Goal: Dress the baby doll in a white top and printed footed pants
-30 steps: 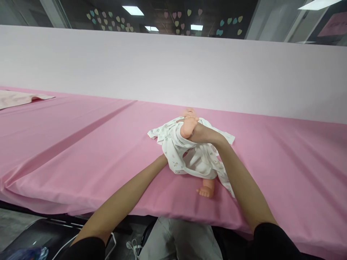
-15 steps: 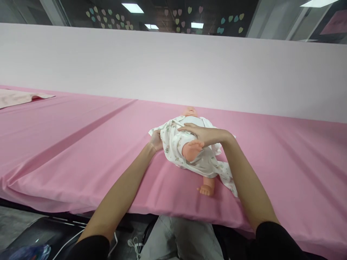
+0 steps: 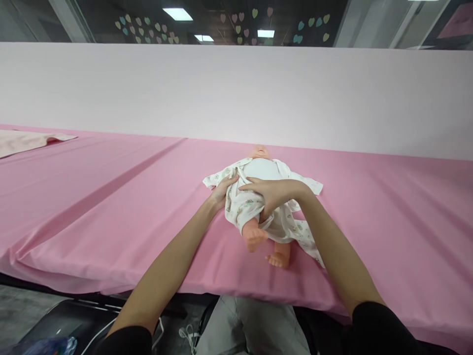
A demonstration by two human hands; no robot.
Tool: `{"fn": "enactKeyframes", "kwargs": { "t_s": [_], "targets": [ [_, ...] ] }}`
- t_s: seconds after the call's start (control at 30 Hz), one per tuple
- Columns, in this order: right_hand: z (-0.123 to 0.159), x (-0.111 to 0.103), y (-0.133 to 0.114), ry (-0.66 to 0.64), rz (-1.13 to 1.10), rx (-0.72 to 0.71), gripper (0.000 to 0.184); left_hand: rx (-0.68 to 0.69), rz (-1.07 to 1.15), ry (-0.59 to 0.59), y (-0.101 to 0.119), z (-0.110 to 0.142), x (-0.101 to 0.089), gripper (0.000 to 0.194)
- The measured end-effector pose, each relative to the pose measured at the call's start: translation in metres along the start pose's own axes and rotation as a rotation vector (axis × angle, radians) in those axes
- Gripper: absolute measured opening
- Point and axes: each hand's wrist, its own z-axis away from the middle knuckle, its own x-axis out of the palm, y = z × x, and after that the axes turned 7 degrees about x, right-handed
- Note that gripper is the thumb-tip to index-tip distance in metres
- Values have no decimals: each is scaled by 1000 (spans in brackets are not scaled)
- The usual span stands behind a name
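While R hand [image 3: 271,192] spreads palm-down over outfit [image 3: 242,209], L hand [image 3: 223,189] beside doll [image 3: 262,168], w/ grip unclear

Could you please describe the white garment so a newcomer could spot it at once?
Find the pink surface, then the doll on it. The white garment is about the doll's body, touched by left hand and right hand; unlike the pale cloth at far left, it has sleeves and printed motifs.

Right hand [image 3: 271,191] masks part of the white garment [image 3: 242,209] on the doll [image 3: 254,235]; some fingers of the left hand [image 3: 223,190] vanish at the bunched folds. Left edge slices the pale cloth [image 3: 25,142], bottom edge a blurred bundle [image 3: 48,346] too vague to name.
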Motion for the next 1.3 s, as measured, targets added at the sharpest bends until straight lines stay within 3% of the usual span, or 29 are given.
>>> {"fn": "enactKeyframes", "kwargs": {
  "t_s": [0.17,0.3,0.4,0.53,0.63,0.73,0.8,0.97,1.07,1.17,1.3],
  "targets": [
    [2,-6,17,84,-50,-74,90,0,-8,31,-1,2,6,22],
    [5,-9,21,113,-83,-62,68,35,25,49,-2,3,9,20],
    [5,-11,28,208,-179,40,52,37,56,93,-2,1,9,19],
    [2,-9,42,257,-409,88,52,1,20,76,0,-2,5,27],
    [7,-11,49,220,-680,37,59,80,-234,33,8,-2,3,30],
    [21,-18,52,273,-863,-60,61,208,-710,-81,21,-4,7,23],
    [32,-23,53,265,-877,-127,61,207,-901,-209,33,-6,18,19],
    [43,-27,56,89,-788,-206,50,-115,-910,-590,61,-13,69,17],
    [39,-26,57,104,-779,-175,29,-140,-1039,-800,68,-14,96,5],
    [35,-24,54,149,-792,-130,20,-17,-1215,-826,67,-13,107,14],
    [33,-23,47,116,-707,-24,19,81,-1310,-744,68,-11,101,19]
  ]
}}
